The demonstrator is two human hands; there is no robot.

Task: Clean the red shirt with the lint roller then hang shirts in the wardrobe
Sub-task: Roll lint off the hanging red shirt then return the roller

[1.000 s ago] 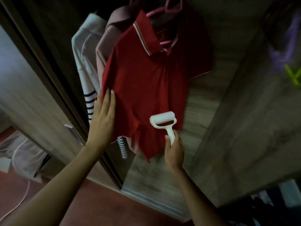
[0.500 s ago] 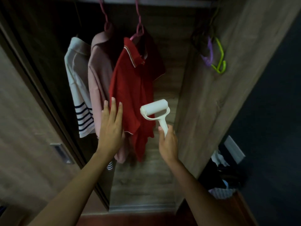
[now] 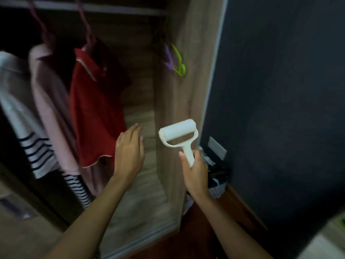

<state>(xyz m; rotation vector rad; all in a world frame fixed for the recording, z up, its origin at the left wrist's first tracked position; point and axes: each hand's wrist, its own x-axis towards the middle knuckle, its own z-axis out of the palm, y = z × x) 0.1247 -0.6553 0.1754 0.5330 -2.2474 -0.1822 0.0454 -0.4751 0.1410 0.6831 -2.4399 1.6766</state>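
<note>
Inside, the wardrobe (image 3: pixel 179 101) has walls of pale wood-grain board, and a thin rail (image 3: pixel 84 5) runs across its top. From this rail the red shirt (image 3: pixel 97 113) hangs on a pink hanger (image 3: pixel 87 37); its cloth looks soft and matte, with a light trim along the collar and the lower hem. Just beside it on the left hang a pale pink shirt (image 3: pixel 48 101) and a white shirt with dark stripes (image 3: pixel 28 146). Empty plastic hangers, purple and lime green (image 3: pixel 175 60), hang near the right wall.

The lint roller (image 3: pixel 178 135) is white, a smooth cylinder in a curved plastic frame with a short straight handle. The right hand (image 3: pixel 196 172) grips this handle from below with curled fingers and holds the roller upright, apart from the red shirt. The left hand (image 3: pixel 128 152) is open, its fingers straight and close together, reaching forward beside the lower hem of the red shirt.
</note>
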